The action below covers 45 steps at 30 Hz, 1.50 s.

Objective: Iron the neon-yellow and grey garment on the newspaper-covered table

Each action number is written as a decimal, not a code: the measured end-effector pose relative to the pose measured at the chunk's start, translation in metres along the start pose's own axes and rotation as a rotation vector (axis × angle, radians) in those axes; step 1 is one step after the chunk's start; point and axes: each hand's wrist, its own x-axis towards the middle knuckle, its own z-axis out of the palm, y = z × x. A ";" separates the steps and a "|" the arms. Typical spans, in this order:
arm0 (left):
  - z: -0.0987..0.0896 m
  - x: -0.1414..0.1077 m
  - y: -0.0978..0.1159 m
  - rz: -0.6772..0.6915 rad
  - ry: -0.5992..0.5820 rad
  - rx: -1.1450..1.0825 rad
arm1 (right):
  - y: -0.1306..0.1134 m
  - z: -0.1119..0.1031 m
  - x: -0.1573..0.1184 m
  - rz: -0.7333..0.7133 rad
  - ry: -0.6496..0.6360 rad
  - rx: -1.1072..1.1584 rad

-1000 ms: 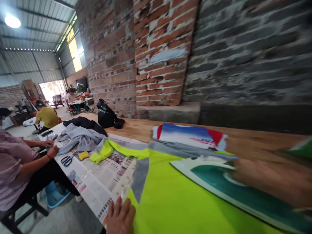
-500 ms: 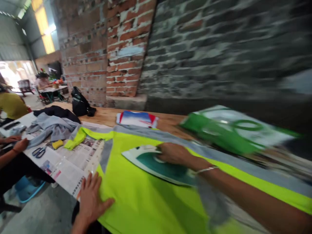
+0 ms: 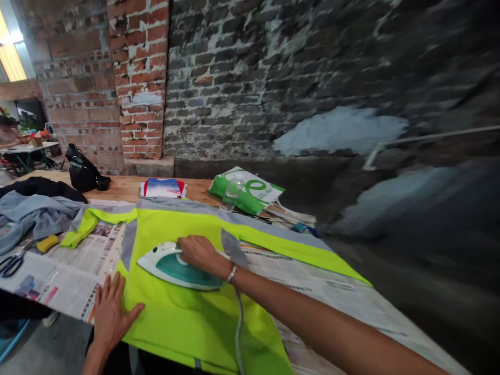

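A bright yellow-green shirt with grey panels lies spread on the newspaper-covered table, its sleeves stretched out to both sides. My right hand is closed round the handle of a white and teal clothes iron, whose sole rests on the body of the shirt. A pale cord trails from the iron's rear down over the lower hem. Fingers spread, my left hand lies flat at the shirt's left edge, partly over the newspaper.
Scissors, a yellow sponge and grey clothing lie at the left. Along the back are a black bag, a folded garment, a clear cup and a green-white bag. A brick wall rises behind.
My view has swung right, so things sit further left and the right sleeve's end shows. A co-worker's hands at the left are out of view. The iron stays on the shirt in my right hand.
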 end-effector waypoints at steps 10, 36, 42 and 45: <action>-0.002 -0.008 0.001 0.033 -0.002 0.044 | 0.065 0.001 0.149 0.189 0.056 0.061; -0.006 -0.001 -0.002 -0.016 -0.110 -0.041 | 0.005 0.000 -0.051 -0.024 -0.113 0.030; -0.004 -0.007 -0.002 -0.032 -0.089 0.028 | 0.046 0.002 0.025 0.085 -0.020 0.006; -0.004 -0.011 -0.002 -0.025 -0.082 0.055 | 0.076 0.004 0.073 0.117 0.006 0.009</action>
